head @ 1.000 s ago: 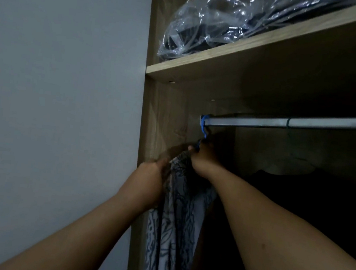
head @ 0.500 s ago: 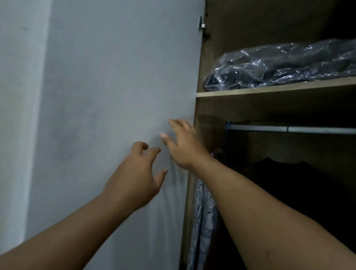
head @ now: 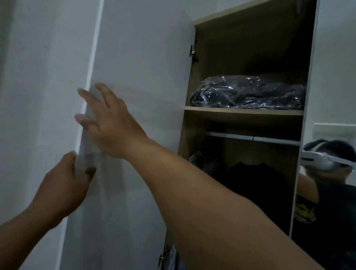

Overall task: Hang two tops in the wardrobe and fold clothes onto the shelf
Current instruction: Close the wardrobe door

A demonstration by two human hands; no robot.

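grey wall [head: 35, 74], mirror [head: 346, 87] reflecting person wearing white headset [head: 316, 160]

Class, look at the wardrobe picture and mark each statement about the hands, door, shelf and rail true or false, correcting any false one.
1. The left hand grips the edge of the open wardrobe door. True.
2. The right hand is clenched in a fist. False: its fingers are spread against the door.
3. A plastic-wrapped dark bundle lies on the shelf. True.
4. The rail is above the shelf. False: it runs below it.
5. A dark top hangs under the rail. True.
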